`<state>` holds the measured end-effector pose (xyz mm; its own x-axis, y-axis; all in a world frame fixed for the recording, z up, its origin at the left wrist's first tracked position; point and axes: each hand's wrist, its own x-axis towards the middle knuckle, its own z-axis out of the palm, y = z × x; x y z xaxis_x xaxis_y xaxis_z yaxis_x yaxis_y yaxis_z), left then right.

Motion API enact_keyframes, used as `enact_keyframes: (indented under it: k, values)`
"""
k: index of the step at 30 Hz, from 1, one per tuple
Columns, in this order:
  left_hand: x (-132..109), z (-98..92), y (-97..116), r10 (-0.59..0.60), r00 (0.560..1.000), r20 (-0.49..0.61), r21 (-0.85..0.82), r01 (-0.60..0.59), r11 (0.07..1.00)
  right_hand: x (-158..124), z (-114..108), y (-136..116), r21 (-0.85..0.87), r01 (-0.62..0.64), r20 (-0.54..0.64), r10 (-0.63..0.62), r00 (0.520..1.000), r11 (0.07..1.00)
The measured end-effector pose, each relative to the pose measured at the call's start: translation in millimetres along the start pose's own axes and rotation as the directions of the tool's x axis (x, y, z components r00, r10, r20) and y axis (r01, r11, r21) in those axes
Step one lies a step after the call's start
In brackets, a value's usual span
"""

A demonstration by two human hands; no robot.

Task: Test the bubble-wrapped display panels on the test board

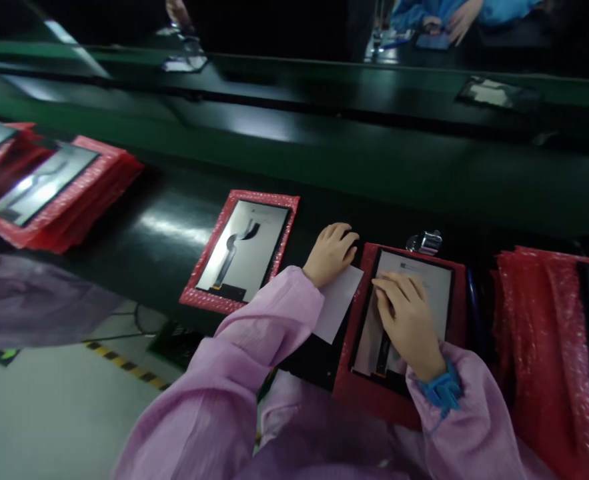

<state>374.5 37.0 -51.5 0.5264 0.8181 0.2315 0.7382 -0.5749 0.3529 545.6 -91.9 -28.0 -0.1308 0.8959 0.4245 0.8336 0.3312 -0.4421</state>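
A grey screen panel (424,280) lies in a red fixture (361,393) in front of me. My right hand (408,319) rests flat on this panel, fingers stretched out and close together, pressing on its middle. My left hand (330,252) sits just left of the fixture, fingers curled down onto the top edge of a white sheet (337,303) on the dark bench. Both arms wear pink sleeves; a blue strap (443,390) circles my right wrist.
Another panel on red bubble wrap (241,250) lies to the left. Stacks of red bubble wrap with panels stand far left (54,193) and far right (549,333). A metal clip (427,241) sits behind the fixture. A green conveyor (324,147) runs behind; another person's hand (461,20) works beyond it.
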Motion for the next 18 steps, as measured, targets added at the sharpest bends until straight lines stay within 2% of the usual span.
enact_keyframes:
  k: [3,8,18]
  values:
    - [0,-7.7,1,0.052,0.997,0.052,0.017,-0.053,0.998,1,1,4,-0.013,-0.005,-0.052,0.005,0.999,1.0]
    - [0,-12.1,-2,0.162,0.979,0.124,0.033,-0.168,0.985,2,6,16,-0.022,-0.006,-0.071,0.005,0.997,1.0]
    - [5,-8.7,1,0.229,0.961,0.155,0.042,-0.238,0.97,8,15,38,-0.039,0.085,-0.114,-0.089,0.989,0.996]
